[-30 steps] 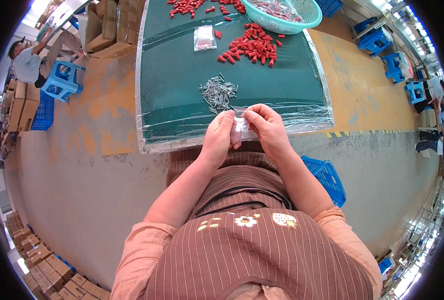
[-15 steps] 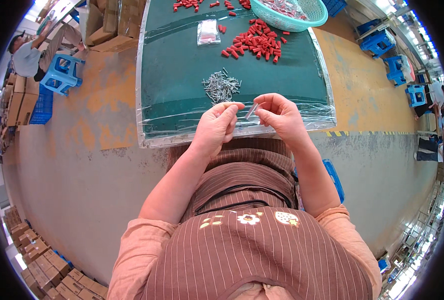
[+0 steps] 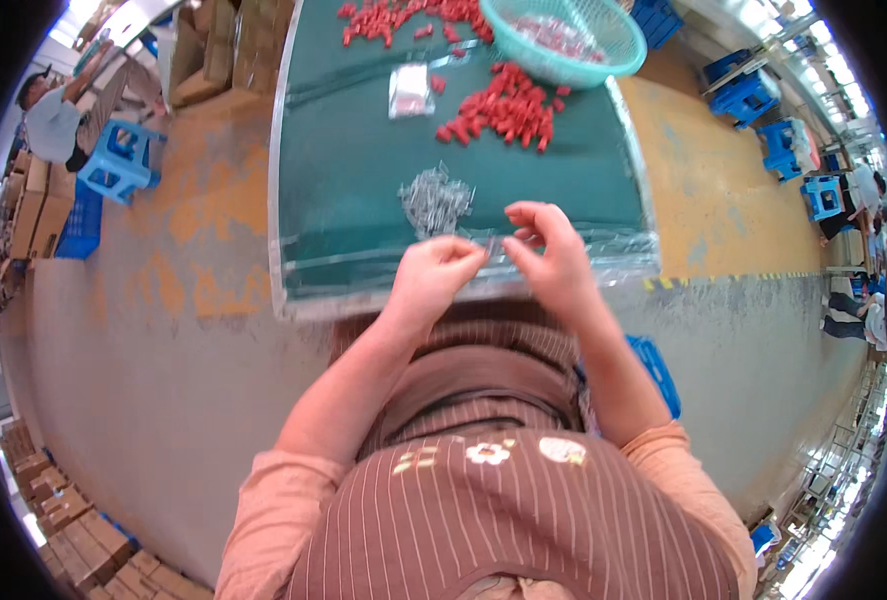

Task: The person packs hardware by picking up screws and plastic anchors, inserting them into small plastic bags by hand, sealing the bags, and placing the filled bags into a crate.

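Note:
Over the near edge of the green-topped table, my left hand has thumb and fingers pinched together. A small clear piece that looks like a plastic bag shows at its fingertips, blurred. Close on the other side is my right hand, its thumb and forefinger apart. The thumb tip lies beside the clear piece; I cannot tell whether it touches. Just beyond my left hand lies a pile of small grey metal screws or pins. Farther off are red tube-shaped caps in a heap.
A turquoise plastic basket holding clear packets stands at the far right of the table. A filled clear packet lies left of the red heap. Blue stools and cardboard boxes stand around, with people at both sides.
The clear piece was pinched in my right hand; now it sits at my left fingertips and the right fingers have spread. The table and its piles appear slightly lower in view.

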Demonstrator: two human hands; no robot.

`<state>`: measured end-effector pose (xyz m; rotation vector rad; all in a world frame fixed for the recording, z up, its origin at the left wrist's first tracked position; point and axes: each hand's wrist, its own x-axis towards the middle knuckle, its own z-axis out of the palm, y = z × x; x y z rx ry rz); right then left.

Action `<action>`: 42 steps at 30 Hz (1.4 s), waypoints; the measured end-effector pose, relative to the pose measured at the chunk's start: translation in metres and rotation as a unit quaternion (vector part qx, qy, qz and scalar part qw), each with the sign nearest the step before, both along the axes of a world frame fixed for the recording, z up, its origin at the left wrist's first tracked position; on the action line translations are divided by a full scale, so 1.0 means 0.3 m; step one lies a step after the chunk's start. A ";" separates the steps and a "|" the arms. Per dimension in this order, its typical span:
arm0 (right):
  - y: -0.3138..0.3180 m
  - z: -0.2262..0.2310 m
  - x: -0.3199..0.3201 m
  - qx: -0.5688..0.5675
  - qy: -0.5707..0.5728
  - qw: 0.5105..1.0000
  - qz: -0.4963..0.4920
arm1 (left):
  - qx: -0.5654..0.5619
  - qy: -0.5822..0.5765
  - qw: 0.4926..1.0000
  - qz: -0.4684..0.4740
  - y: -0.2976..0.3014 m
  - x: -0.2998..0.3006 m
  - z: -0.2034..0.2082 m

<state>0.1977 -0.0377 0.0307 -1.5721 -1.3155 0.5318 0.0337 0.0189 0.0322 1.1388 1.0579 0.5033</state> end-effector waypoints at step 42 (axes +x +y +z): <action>-0.011 -0.084 -0.130 -0.161 0.182 0.967 0.080 | -0.091 -0.152 0.976 0.127 -0.067 -0.100 -0.101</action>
